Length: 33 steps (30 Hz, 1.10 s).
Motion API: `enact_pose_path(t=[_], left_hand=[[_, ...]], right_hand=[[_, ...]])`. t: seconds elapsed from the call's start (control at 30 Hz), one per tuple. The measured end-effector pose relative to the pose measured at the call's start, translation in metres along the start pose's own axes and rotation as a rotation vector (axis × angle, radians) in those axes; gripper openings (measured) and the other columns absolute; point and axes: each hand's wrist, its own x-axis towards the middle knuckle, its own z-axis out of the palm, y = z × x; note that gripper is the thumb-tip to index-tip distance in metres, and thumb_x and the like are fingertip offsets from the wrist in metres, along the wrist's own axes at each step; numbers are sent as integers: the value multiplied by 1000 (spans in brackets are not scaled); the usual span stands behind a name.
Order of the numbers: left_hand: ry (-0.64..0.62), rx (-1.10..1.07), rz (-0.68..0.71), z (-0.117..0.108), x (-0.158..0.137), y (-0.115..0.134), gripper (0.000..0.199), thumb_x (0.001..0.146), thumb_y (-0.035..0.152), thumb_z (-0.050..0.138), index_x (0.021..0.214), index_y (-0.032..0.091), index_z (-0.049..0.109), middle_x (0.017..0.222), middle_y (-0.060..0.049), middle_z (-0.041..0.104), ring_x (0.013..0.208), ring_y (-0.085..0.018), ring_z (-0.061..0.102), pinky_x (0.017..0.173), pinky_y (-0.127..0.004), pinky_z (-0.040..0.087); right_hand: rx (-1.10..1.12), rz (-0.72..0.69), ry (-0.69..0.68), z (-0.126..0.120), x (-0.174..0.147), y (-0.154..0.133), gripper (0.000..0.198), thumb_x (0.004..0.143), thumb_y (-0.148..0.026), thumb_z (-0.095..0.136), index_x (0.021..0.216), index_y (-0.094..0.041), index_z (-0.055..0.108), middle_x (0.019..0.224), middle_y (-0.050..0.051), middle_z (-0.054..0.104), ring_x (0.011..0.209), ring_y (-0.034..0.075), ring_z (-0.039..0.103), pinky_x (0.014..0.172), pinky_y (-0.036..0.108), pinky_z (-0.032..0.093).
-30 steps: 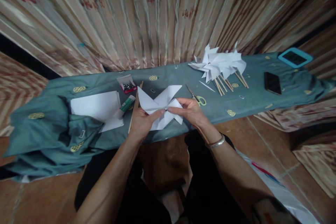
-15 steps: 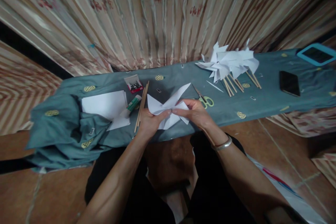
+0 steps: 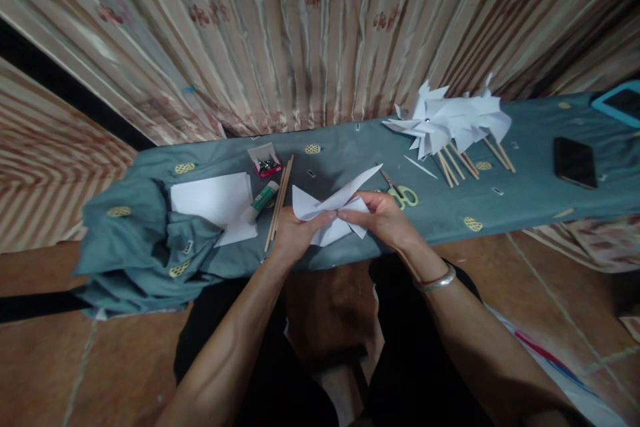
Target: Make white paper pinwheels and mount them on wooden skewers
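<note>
A white paper pinwheel [image 3: 333,235] is between my two hands, above the near edge of the cloth-covered table [image 3: 350,147]. My left hand [image 3: 295,233] grips its left side, the thumb pressed near the centre. From the right, my right hand [image 3: 383,219] pinches it, its thumb also at the centre where the folded points meet. Fingers under the paper are hidden. Just left of my left hand lie several thin wooden sticks [image 3: 280,200]. Green-handled scissors [image 3: 407,196] rest right behind my right hand.
A glue stick [image 3: 264,197] lies by a stack of white paper [image 3: 210,200]. Behind it stands an open red box of pins [image 3: 266,163]. Finished pinwheels on sticks [image 3: 455,120] are piled back right, near a paper strip [image 3: 420,165], a phone [image 3: 575,161] and a blue-framed object [image 3: 613,107].
The whole view has shifted, so things sit farther right. The pinwheel's long upper blade leans lower and more to the right. Both hands keep their hold.
</note>
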Motion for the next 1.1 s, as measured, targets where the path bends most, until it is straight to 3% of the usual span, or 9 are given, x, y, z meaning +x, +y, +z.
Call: enact_pose_path(t=[0.23, 0.7, 1.1], left_hand=[[-32, -21, 10, 1, 0, -2, 27, 60, 33, 82, 78, 15, 76, 79, -5, 77, 71, -22, 71, 65, -32, 57], [19, 68, 51, -2, 1, -2, 40, 59, 37, 84, 90, 13, 75, 93, -9, 77, 87, -26, 72, 78, -35, 58], [26, 117, -12, -3, 1, 1, 31, 57, 37, 83, 72, 13, 71, 75, -6, 75, 73, -25, 71, 64, -31, 57]], right_hand=[[-14, 4, -4, -5, 0, 7, 35, 55, -39, 88, 79, -19, 74, 74, 0, 74, 64, 16, 64, 64, 29, 52], [35, 38, 30, 2, 1, 6, 34, 50, -39, 89, 72, -18, 73, 68, -2, 71, 57, 12, 60, 58, 26, 49], [18, 28, 29, 0, 2, 12, 38, 51, -42, 89, 73, -17, 71, 70, -1, 72, 60, 13, 62, 59, 26, 49]])
